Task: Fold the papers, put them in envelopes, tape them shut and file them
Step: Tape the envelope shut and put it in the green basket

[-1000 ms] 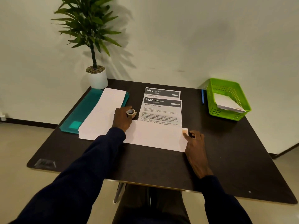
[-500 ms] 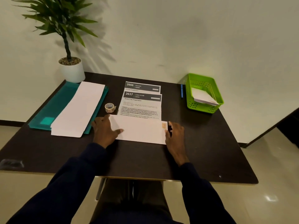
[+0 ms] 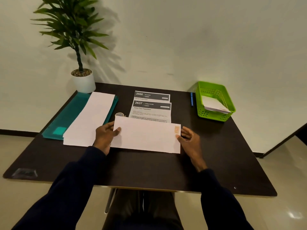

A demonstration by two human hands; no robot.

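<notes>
A long white envelope point(image 3: 147, 136) with a small orange mark at its right end is held just above the dark table point(image 3: 149, 170). My left hand point(image 3: 105, 136) grips its left end, thumb on top. My right hand point(image 3: 189, 140) holds its right end with the fingertips. Behind it lie two printed papers point(image 3: 152, 106), numbered 2666 and 2637, partly covered by the envelope. A small tape roll point(image 3: 119, 114) sits just behind the envelope's left corner. A stack of white envelopes point(image 3: 89, 120) rests on a teal folder point(image 3: 66, 117) at the left.
A green basket point(image 3: 214, 103) holding filed envelopes stands at the back right, with a blue pen point(image 3: 191, 99) beside it. A potted plant point(image 3: 79, 77) occupies the back left corner against the wall. The table's front edge is close to my body.
My left hand put the tape roll down on the table and moved to the envelope's left end. Both hands now lift the envelope off the table.
</notes>
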